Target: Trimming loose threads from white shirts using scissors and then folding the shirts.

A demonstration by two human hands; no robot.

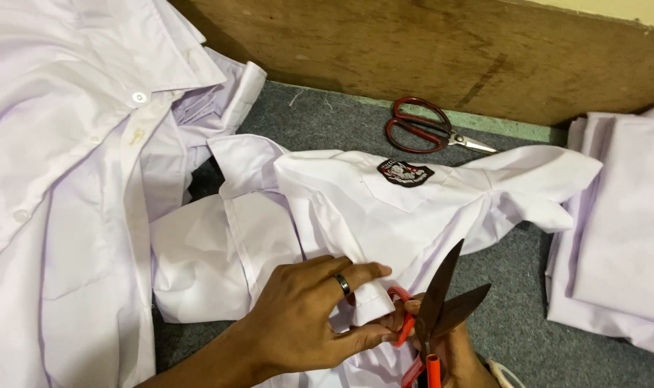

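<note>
My left hand (309, 312), with a dark ring on one finger, pinches the edge of a white shirt (355, 208) that lies spread on the grey surface. The shirt carries a dark embroidered badge (405, 172) on its pocket. My right hand (456, 356) sits low at the bottom edge and grips orange-handled scissors (445, 298). Their dark blades are apart and point up, right beside the shirt edge that the left hand holds.
A second pair of scissors with dark red handles (427, 129) lies at the back near a wooden board (449, 50). A big pile of white shirts (75, 165) fills the left. Folded white cloth (621, 230) is stacked at the right. Grey felt (521, 287) covers the table.
</note>
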